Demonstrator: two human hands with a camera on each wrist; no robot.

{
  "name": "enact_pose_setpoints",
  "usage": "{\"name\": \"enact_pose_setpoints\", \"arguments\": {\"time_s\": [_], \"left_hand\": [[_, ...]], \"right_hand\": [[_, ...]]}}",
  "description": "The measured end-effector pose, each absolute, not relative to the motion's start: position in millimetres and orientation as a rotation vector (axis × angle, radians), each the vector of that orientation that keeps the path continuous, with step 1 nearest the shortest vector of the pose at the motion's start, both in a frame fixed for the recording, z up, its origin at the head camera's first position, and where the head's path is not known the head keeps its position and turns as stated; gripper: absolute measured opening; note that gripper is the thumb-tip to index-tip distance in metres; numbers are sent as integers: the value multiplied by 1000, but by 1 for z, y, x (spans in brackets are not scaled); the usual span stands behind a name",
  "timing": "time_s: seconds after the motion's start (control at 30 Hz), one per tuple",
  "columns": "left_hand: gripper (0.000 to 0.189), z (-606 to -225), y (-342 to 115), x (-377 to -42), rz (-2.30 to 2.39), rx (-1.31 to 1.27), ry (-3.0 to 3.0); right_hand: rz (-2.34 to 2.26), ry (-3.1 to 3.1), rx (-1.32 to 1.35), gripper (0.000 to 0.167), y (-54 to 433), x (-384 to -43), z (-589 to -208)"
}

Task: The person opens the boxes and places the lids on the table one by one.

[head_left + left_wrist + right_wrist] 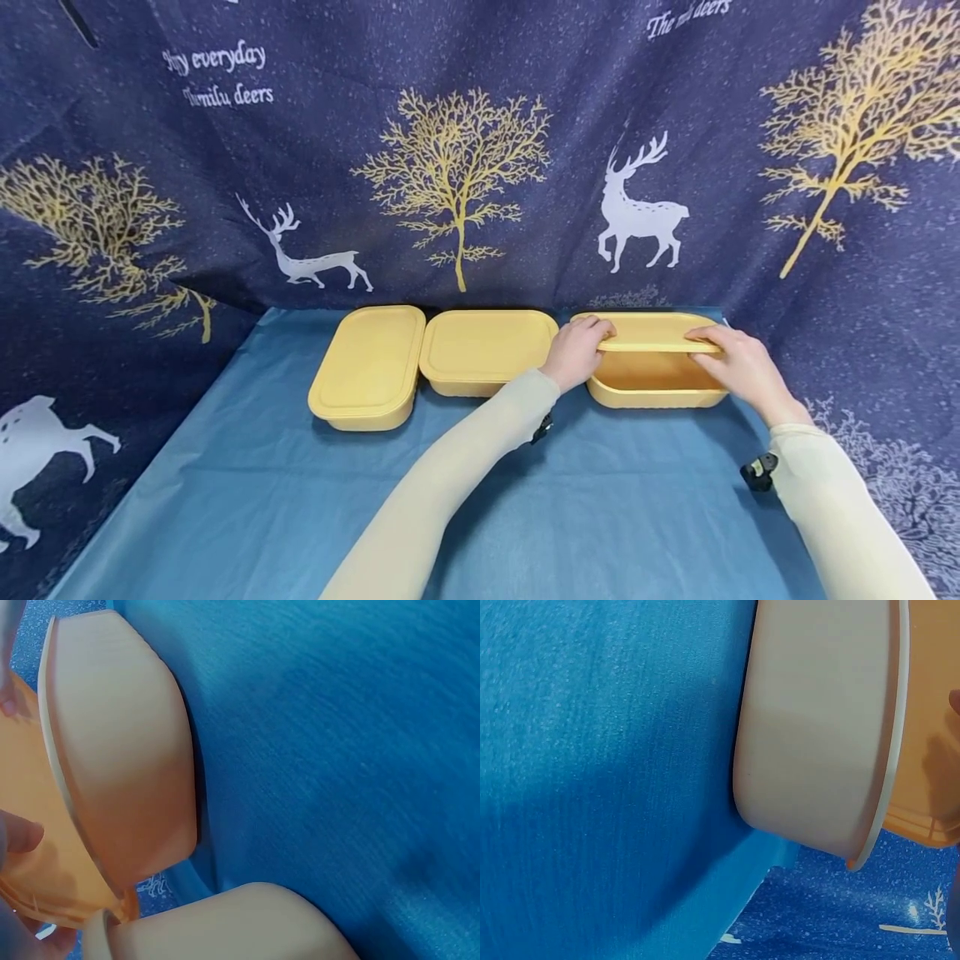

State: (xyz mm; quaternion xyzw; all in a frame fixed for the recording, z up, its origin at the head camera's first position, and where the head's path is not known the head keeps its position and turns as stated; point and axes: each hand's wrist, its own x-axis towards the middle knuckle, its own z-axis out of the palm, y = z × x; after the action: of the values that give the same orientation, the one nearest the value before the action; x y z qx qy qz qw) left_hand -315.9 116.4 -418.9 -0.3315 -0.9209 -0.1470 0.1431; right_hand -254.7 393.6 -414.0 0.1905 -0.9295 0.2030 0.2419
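Observation:
A yellow box (656, 398) stands at the right of the table, its near side uncovered. Over it, a yellow lid (651, 332) is raised at the front edge and tilts towards the back. My left hand (579, 350) grips the lid's left end, and my right hand (742, 367) pinches its right end, thumb below and fingers on top. In the left wrist view the lid's underside (37, 847) shows beside the box wall (124, 750). The right wrist view has the box wall (817, 735) and part of the lid (934, 750). The box's inner floor is mostly hidden.
Two more yellow boxes with lids on, one turned lengthwise (371, 362) and one crosswise (487, 346), stand side by side to the left. Blue cloth (247, 500) covers the table. A dark printed curtain (495, 50) hangs right behind the boxes.

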Motion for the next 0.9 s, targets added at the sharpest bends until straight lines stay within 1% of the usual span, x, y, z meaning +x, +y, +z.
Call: {"name": "enact_pose_setpoints", "arguments": {"time_s": [0.4, 0.9], "left_hand": [[29, -418, 116, -319, -407, -948, -2605], [25, -404, 114, -317, -405, -960, -2584]], "right_hand": [[578, -2479, 503, 27, 393, -256, -415], [525, -2334, 489, 25, 388, -258, -407]]}}
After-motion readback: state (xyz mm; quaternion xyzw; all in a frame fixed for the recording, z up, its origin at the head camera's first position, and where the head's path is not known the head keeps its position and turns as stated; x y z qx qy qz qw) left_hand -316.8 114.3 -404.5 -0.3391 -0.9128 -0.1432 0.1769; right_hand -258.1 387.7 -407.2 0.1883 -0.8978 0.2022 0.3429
